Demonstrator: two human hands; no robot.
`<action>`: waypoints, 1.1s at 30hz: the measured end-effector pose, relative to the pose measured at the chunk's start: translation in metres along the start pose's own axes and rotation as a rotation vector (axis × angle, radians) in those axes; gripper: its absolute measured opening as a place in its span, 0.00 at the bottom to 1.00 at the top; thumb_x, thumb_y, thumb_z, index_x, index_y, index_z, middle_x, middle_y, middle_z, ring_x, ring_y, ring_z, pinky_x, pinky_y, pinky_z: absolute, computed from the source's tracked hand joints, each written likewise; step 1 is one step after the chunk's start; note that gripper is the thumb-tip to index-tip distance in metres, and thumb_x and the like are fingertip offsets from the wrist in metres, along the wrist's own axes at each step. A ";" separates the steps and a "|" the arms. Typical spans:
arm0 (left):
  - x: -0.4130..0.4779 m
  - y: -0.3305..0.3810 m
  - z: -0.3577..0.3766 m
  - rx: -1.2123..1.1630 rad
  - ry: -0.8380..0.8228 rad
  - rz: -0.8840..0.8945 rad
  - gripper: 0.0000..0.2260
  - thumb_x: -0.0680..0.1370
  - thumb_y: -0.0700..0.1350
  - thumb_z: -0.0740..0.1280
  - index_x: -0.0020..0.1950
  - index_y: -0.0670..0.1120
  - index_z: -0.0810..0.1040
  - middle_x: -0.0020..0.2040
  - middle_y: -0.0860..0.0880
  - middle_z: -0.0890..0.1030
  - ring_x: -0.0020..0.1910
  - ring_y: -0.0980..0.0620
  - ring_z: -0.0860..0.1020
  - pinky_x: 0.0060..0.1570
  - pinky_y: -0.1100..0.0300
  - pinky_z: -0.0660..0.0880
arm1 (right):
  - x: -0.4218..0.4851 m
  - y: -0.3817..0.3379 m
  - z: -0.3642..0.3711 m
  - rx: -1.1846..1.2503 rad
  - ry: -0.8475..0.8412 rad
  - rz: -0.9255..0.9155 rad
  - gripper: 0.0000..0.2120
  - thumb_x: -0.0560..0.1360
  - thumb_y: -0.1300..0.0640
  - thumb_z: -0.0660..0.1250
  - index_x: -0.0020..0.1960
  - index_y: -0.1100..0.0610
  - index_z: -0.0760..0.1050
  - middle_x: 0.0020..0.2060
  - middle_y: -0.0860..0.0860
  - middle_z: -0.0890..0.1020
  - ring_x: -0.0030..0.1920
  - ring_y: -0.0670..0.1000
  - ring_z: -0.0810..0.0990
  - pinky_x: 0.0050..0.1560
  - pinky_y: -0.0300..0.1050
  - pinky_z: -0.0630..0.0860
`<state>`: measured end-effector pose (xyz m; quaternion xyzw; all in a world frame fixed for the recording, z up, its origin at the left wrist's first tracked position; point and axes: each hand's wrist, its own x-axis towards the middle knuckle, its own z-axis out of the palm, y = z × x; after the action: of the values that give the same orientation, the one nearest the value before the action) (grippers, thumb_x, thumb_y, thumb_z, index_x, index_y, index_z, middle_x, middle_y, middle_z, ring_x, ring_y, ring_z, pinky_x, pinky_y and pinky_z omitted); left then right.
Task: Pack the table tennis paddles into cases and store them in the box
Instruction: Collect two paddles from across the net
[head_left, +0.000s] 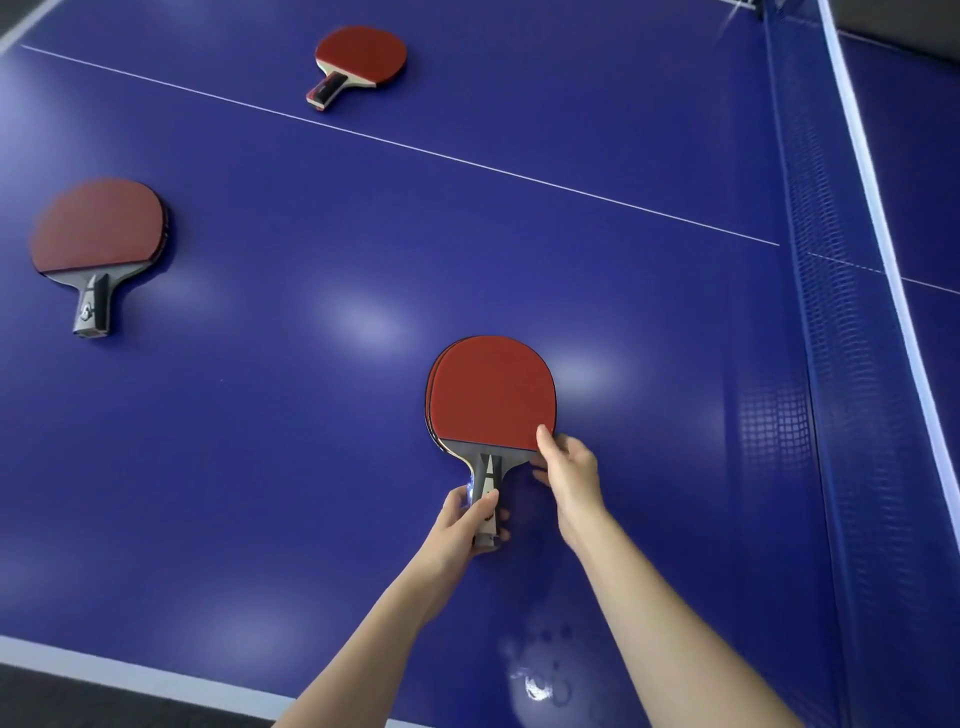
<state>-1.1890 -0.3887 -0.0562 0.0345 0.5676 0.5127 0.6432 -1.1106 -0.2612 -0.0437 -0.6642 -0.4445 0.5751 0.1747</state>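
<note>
Three spots on the blue table (597, 270) hold red paddles, and a net (831, 322) runs down its right side. Left paddle (98, 228) lies flat near the left edge; far paddle (361, 54) rests beyond the white centre line. Near paddle (493, 395), seemingly two stacked, sits between the hands. Left hand (465, 525) has its fingers wrapped around the grey handle. Right hand (569, 467) pinches the blade's lower right edge, thumb on the red rubber.

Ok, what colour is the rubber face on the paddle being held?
Red, with a grey-and-black handle; the head view shows the held paddle clearly, both hands on it.
</note>
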 end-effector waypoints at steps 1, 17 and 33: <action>0.000 0.000 0.000 0.007 0.001 0.007 0.13 0.80 0.50 0.63 0.59 0.43 0.71 0.45 0.47 0.79 0.39 0.51 0.79 0.44 0.61 0.77 | 0.007 -0.007 0.001 0.048 -0.033 0.035 0.10 0.77 0.51 0.66 0.50 0.58 0.77 0.51 0.56 0.82 0.52 0.54 0.81 0.57 0.54 0.78; -0.001 0.019 0.010 0.203 -0.001 0.136 0.12 0.81 0.52 0.60 0.60 0.46 0.70 0.44 0.48 0.76 0.40 0.55 0.78 0.47 0.62 0.75 | 0.028 -0.050 -0.010 0.377 -0.225 0.252 0.09 0.78 0.55 0.65 0.55 0.58 0.73 0.50 0.55 0.82 0.51 0.55 0.82 0.43 0.45 0.81; -0.035 0.049 0.059 0.377 -0.090 0.307 0.10 0.81 0.50 0.61 0.60 0.49 0.71 0.44 0.49 0.78 0.41 0.56 0.78 0.52 0.56 0.76 | -0.014 -0.080 -0.071 0.576 -0.208 0.035 0.16 0.78 0.55 0.65 0.62 0.64 0.73 0.55 0.59 0.81 0.54 0.58 0.82 0.45 0.50 0.81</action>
<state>-1.1688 -0.3582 0.0196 0.2624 0.6122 0.4874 0.5646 -1.0752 -0.2090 0.0440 -0.5323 -0.2671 0.7454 0.2995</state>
